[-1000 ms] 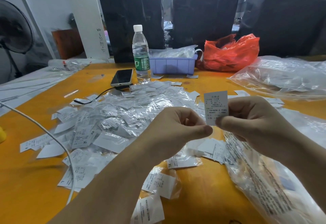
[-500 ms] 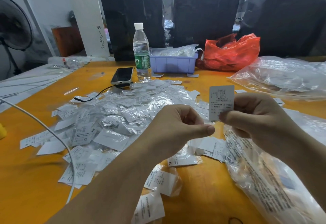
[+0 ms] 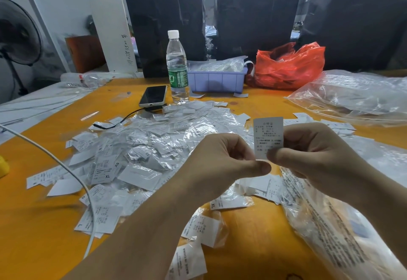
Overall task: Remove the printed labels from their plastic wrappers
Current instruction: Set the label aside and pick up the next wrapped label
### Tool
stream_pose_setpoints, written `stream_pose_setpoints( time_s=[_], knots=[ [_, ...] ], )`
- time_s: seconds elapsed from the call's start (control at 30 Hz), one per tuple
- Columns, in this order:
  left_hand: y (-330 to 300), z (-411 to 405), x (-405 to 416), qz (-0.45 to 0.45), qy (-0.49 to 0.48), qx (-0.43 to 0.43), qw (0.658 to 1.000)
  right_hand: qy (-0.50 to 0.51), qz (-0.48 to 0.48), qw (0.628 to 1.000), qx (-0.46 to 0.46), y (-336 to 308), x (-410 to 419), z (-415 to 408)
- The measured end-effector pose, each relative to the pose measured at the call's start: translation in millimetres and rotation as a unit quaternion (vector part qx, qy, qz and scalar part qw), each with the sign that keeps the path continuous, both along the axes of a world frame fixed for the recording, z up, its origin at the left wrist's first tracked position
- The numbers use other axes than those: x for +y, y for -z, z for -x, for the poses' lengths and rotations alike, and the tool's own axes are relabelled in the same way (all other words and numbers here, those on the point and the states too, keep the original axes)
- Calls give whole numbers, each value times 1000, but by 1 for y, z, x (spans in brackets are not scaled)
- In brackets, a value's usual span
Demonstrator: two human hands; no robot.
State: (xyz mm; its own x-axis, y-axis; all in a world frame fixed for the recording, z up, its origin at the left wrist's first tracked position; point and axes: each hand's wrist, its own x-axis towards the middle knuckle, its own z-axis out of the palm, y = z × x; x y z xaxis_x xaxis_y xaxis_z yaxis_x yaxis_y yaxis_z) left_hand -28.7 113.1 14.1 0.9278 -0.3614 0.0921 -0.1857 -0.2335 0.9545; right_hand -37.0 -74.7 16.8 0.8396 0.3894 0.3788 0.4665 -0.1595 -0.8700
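A small white printed label [image 3: 267, 135] stands upright above the orange table [image 3: 259, 235]. My right hand [image 3: 312, 154] pinches its lower right edge between thumb and fingers. My left hand [image 3: 222, 165] is curled beside it, thumb tip at the label's bottom edge; I cannot tell whether a clear wrapper is on the label. A wide heap of labels in crinkled clear wrappers [image 3: 141, 147] covers the table's middle and left. More loose labels [image 3: 202, 226] lie under my forearms.
A phone [image 3: 153, 95] with a black cable, a water bottle [image 3: 177, 68], a purple bin [image 3: 217, 80] and a red bag [image 3: 290, 66] stand at the back. Large clear bags lie at the right [image 3: 352, 94] and front right [image 3: 330, 224]. A white cable [image 3: 66, 167] crosses the left.
The label in my right hand rose slightly, then came back down toward my left thumb. My hands have moved closer together, thumbs now almost touching.
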Motion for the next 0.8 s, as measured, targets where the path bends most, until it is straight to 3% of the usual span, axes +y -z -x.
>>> stream_pose_setpoints(
  time_s=[0.67, 0.8],
  knots=[
    [1, -2, 3, -13, 13, -13, 1000, 17, 71, 997, -15, -1, 0, 1],
    [1, -3, 4, -21, 20, -14, 999, 26, 45, 998, -36, -4, -4, 0]
  ],
)
